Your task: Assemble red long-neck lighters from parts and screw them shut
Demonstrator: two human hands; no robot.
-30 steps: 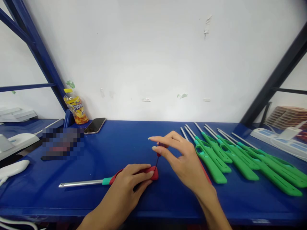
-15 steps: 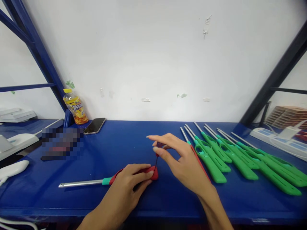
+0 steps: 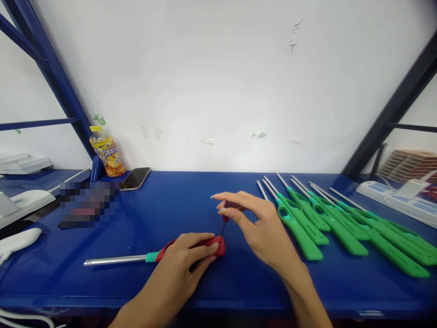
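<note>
A red stick lighter [image 3: 221, 246] with a long metal tube lies on the blue table, its tube pointing left. My left hand [image 3: 186, 259] is closed over its handle and presses it down, hiding most of the red body. Between the thumb and fingers of my right hand [image 3: 254, 221] is a small screwdriver [image 3: 225, 218] with a dark red handle. Its thin shaft stands nearly upright, the tip on the handle's end just beside my left fingertips. Another red lighter is mostly hidden behind my right wrist.
Several green stick lighters [image 3: 307, 232] lie side by side on the right. A phone [image 3: 135, 178] and a drink bottle [image 3: 108, 152] stand at the back left. Power strips [image 3: 403, 198] lie at the right edge, and a white wall closes off the back.
My right hand has shifted slightly to the right, its fingers turned a little on the screwdriver, so more of the handle shows. My left hand and the lighter have stayed in place.
</note>
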